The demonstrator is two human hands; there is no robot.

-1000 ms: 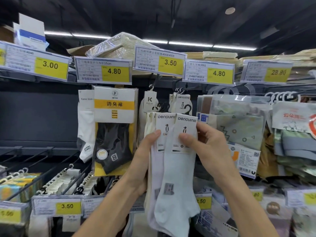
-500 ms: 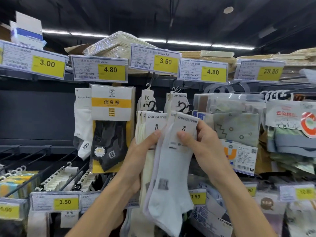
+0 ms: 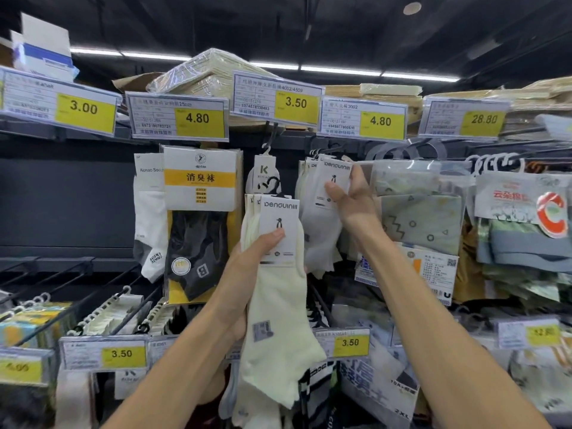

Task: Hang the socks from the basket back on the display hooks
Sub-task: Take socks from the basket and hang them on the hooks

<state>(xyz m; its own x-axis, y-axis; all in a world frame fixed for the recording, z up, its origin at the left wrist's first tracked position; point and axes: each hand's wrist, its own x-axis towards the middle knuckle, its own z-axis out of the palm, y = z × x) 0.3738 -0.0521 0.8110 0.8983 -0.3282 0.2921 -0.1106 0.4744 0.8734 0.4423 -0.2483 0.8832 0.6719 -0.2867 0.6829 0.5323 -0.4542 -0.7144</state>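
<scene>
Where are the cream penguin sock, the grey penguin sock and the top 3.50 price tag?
cream sock (image 3: pixel 278 317): head view, on the fabric below its card.
grey sock (image 3: pixel 318 230): head view, on the fabric below its card.
top 3.50 price tag (image 3: pixel 296 103): head view, on its yellow number patch.

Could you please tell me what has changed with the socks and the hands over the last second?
The right hand has split the pale grey pair from the bundle and carried it up and to the right, to the hook under the right-hand 4.80 tag; whether it hangs yet is unclear. The left hand still grips the cream pairs, about where they were.
</scene>
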